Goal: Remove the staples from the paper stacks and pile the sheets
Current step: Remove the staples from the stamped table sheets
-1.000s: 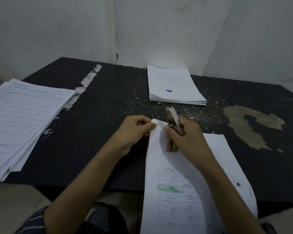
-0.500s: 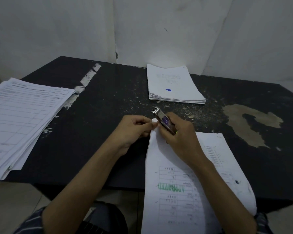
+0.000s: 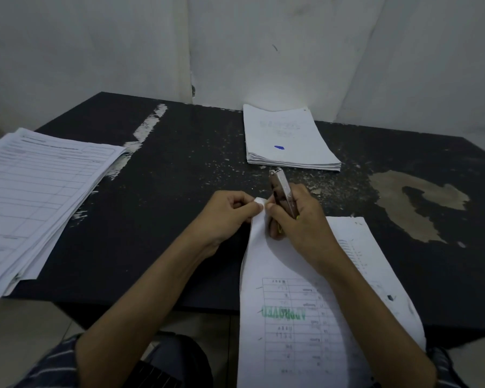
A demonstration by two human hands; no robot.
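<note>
A stapled stack of white sheets (image 3: pixel 291 298), with a green stamp showing through upside down, lies over the table's front edge. My left hand (image 3: pixel 227 217) pinches its far corner (image 3: pixel 259 203). My right hand (image 3: pixel 300 219) touches the same corner with its fingertips and holds a small metal tool (image 3: pixel 283 191), which points up and away. The staple itself is hidden by my fingers.
A neat pile of white sheets with a blue mark (image 3: pixel 289 138) lies at the back of the black table (image 3: pixel 179 191). A large fanned pile of printed forms (image 3: pixel 37 197) overhangs the left edge. Paper scraps and worn patches (image 3: pixel 420 203) cover the tabletop. Walls stand close behind.
The metal tool in my right hand has swung from lying flat and pointing left to standing more upright. Both hands stay at the stack's corner.
</note>
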